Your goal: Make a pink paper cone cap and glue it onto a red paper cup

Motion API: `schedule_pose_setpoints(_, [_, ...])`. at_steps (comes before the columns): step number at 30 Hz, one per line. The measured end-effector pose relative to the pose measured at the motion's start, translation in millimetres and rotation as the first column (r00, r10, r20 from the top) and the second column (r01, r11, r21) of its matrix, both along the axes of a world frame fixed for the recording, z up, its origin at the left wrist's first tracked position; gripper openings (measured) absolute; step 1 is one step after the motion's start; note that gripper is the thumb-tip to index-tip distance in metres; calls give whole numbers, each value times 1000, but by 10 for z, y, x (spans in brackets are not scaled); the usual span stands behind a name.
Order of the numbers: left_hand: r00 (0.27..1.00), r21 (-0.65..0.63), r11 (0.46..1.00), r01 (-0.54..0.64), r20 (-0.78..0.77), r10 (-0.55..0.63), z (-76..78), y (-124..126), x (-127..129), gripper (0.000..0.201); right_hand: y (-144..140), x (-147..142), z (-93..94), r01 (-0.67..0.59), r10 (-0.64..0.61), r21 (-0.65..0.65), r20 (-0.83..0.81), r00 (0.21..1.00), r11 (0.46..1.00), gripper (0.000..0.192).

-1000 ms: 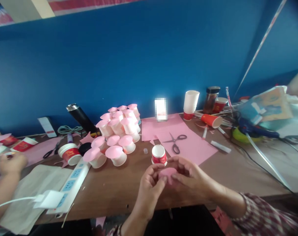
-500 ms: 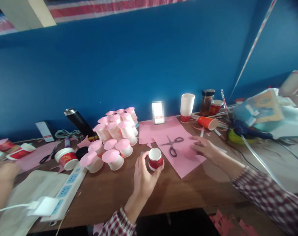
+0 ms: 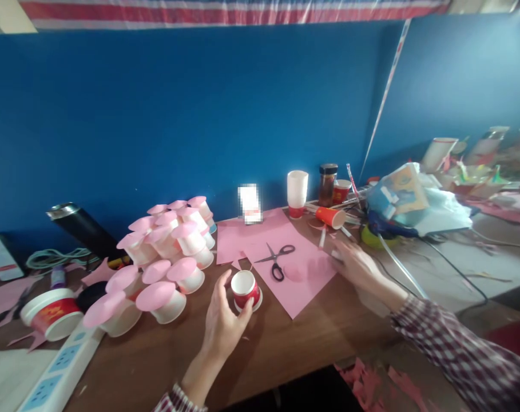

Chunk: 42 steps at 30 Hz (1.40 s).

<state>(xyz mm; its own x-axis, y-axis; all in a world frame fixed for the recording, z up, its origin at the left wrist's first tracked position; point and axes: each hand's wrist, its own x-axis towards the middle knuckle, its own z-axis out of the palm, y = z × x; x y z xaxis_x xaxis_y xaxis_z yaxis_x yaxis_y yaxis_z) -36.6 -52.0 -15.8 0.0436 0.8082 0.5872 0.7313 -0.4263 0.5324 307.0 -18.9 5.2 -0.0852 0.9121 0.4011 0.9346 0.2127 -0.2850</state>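
Presently on the brown counter (image 3: 285,343):

Left hand (image 3: 223,323) — fingers curled round a small red-and-white paper cup (image 3: 245,289), which stands upright, mouth up, at the near left corner of the pink paper sheet (image 3: 302,274); thumb on one side of the cup, fingers on the other.

Right hand (image 3: 356,266) — laid flat, fingers spread, at the right edge of the same pink sheet, holding nothing that can be made out (the hand is blurred); checked sleeve (image 3: 457,355) behind it.

Scissors (image 3: 277,260) — black-handled, blades parted, lying on the pink sheet between the two hands.

Pink-topped cups (image 3: 165,252) — a heap of upturned white cups, each capped with a pink disc, to the left of the held cup and well apart from it.

Stack of white cups (image 3: 297,191) — upright by the blue wall (image 3: 199,114); a dark jar (image 3: 327,184) just beside it; an orange cup (image 3: 330,217) on its side in front.

Power strip (image 3: 58,372) — white, near left edge.

Black flask (image 3: 82,226) — tilted, behind the heap.
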Motion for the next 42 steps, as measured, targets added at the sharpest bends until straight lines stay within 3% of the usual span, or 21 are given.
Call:
schedule_pose_setpoints(3, [999, 3, 1000, 31, -15, -31, -20, -40, -39, 70, -45, 245, -73, 114, -107, -51, 119, 987, 992, 42])
schedule_pose_setpoints(7, [999, -41, 999, 32, 9, -32, -7, -34, -20, 75, -61, 417, -200, 143, -132, -83, 123, 983, 986, 27])
schedule_pose_setpoints(11, [998, -138, 990, 6, 61, 2, 24, 10, 24, 72, -70, 301, -134, 129, -131, -34, -63, 989, 991, 26])
schedule_pose_setpoints(14, [988, -211, 977, 4, 151, 29, 26, 18, 53, 63, -95, -55, 81, -47, 20, -81, -301, 953, 996, 27])
schedule_pose_setpoints(18, [956, -226, 972, 71, 292, -2, -11, -17, 83, 53, -91, -724, 381, -336, 248, -70, -537, 806, 939, 27])
schedule_pose_setpoints(21, [950, -206, 976, 77, 311, -10, -41, -34, 91, 52, -16, -1155, 460, -459, 343, -7, -656, 672, 888, 27])
schedule_pose_setpoints(24, [959, -192, 980, 47, 282, 9, -56, -24, 89, 54, 73, -1431, 371, -478, 322, 38, -786, 527, 877, 27])
schedule_pose_setpoints(27, [971, -172, 985, 31, 238, 11, -59, -8, 86, 54, 103, -1559, 197, -427, 213, 37, -904, 371, 903, 29])
schedule_pose_setpoints(30, [981, -138, 990, 24, 196, 4, -53, -7, 89, 54, 72, -1591, 82, -366, 130, 17, -949, 287, 930, 30])
schedule_pose_setpoints(42, [979, -131, 991, 15, 204, 12, -95, -16, 110, 56, -100, -1730, -2, -202, 195, 126, -908, 371, 971, 29])
